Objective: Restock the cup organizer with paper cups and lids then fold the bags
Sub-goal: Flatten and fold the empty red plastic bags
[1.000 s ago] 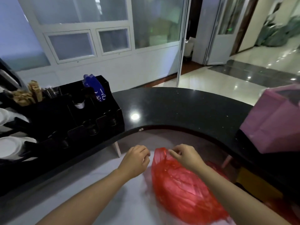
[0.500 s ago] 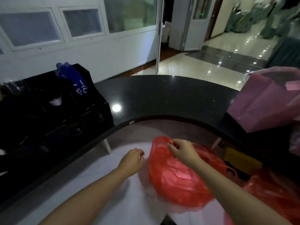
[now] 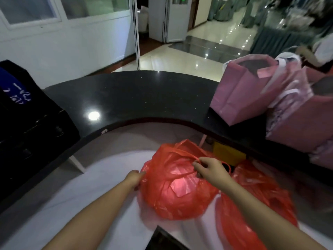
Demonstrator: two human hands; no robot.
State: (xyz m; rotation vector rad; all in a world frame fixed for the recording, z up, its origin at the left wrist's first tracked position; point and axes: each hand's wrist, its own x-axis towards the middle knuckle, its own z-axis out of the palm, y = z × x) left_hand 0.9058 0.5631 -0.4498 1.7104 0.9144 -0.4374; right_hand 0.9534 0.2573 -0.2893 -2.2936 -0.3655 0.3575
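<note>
Red bag point(image 3: 173, 192) bulges upright, handles pinched by right hand point(image 3: 211, 171), seemingly.

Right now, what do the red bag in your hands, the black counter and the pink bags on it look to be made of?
Red bag: thin, glossy plastic film, likely; it is translucent, crinkled, with stringy handles that the right hand pinches. Black counter: polished speckled stone or a stone-look surface; it mirrors a ceiling light. Pink bags: seemingly matte paper, with flat, stiff, creased sides.

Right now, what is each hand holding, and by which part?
The right hand pinches a handle loop of the red plastic bag. The left hand grips the bag's left edge.
</note>
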